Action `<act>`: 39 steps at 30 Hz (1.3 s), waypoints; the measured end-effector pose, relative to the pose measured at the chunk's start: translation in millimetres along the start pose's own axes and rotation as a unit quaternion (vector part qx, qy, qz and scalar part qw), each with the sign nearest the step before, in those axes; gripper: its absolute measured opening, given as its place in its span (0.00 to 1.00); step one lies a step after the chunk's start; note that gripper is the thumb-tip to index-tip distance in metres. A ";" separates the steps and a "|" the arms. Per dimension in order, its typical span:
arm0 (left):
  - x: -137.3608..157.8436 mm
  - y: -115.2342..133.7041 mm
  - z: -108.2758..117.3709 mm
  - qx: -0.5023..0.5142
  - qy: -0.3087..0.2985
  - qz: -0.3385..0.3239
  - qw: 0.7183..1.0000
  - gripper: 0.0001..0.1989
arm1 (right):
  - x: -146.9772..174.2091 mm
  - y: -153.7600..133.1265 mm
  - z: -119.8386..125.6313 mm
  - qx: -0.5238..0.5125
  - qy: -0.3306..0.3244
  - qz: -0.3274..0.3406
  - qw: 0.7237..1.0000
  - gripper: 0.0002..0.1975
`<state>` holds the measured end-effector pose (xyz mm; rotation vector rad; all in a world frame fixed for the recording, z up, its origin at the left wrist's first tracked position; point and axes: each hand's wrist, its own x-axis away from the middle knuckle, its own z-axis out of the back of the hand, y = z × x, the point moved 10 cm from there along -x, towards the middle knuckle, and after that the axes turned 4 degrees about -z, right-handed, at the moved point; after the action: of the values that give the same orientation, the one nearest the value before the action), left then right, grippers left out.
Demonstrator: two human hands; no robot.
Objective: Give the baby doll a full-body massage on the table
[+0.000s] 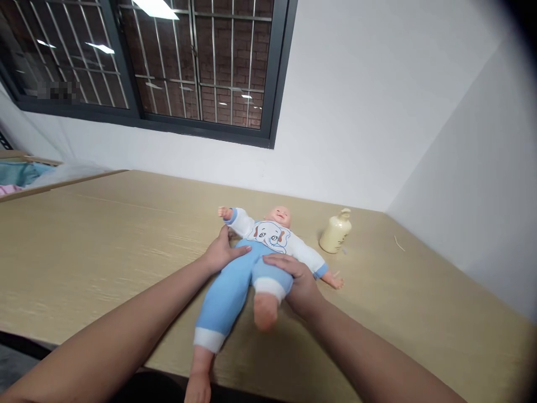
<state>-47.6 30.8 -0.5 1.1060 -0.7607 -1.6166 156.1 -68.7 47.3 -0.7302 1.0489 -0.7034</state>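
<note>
A baby doll (229, 285) lies on its back on the table, head away from me. It wears a white top with an elephant face and light blue trousers with white cuffs. My left hand (224, 252) grips the doll's hip, thumb across the front and fingers along its side. My right hand (300, 280) is wrapped round the other leg, which is bent up with its bare foot (265, 311) pointing toward me. The straight leg reaches the table's near edge. Both of the doll's arms are spread out.
A cream pump bottle (335, 232) stands right of the doll. A thin pale strip (399, 243) lies farther right on the wooden table (104, 246). At far left, a box (54, 188) holds cloths and clear plastic. Behind are a white wall and a barred window (201, 61).
</note>
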 end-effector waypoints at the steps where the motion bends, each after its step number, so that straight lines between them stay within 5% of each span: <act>1: 0.4 -3.6 2.5 0.002 0.011 0.014 1.000 0.47 | 4.7 -5.7 -7.4 0.016 -0.021 0.012 1.000 0.17; 9: 3.9 -7.9 19.0 -0.156 -0.007 0.097 0.983 0.46 | 27.5 -29.4 -55.1 0.193 -0.134 0.118 0.965 0.29; 21: 6.7 -3.8 19.6 -0.198 -0.004 0.097 0.975 0.40 | 27.0 -47.1 -54.0 0.195 -0.216 0.133 0.947 0.44; 24: 8.0 4.3 18.3 -0.204 -0.002 0.077 0.976 0.36 | 16.6 -44.9 -36.9 0.124 -0.179 0.092 0.972 0.40; 27: 9.7 13.1 13.3 -0.180 -0.002 0.044 0.983 0.32 | 1.8 -14.5 -0.3 0.139 -0.033 -0.016 0.990 0.25; 29: 12.4 19.3 6.7 -0.160 -0.010 0.021 0.987 0.32 | -0.7 13.6 24.8 0.200 0.050 -0.108 0.972 0.22; 33: 20.7 32.8 -8.4 -0.165 -0.044 -0.012 0.985 0.35 | -0.9 48.0 51.5 0.279 0.094 -0.179 0.939 0.34; 39: 27.1 37.9 -14.1 -0.122 -0.075 -0.005 0.990 0.43 | 2.4 81.1 42.6 0.150 0.080 -0.248 0.954 0.48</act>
<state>-22.7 -6.1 19.2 0.8215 -0.6352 -1.7629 209.5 -16.2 -5.6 -0.6815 0.8782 -1.3436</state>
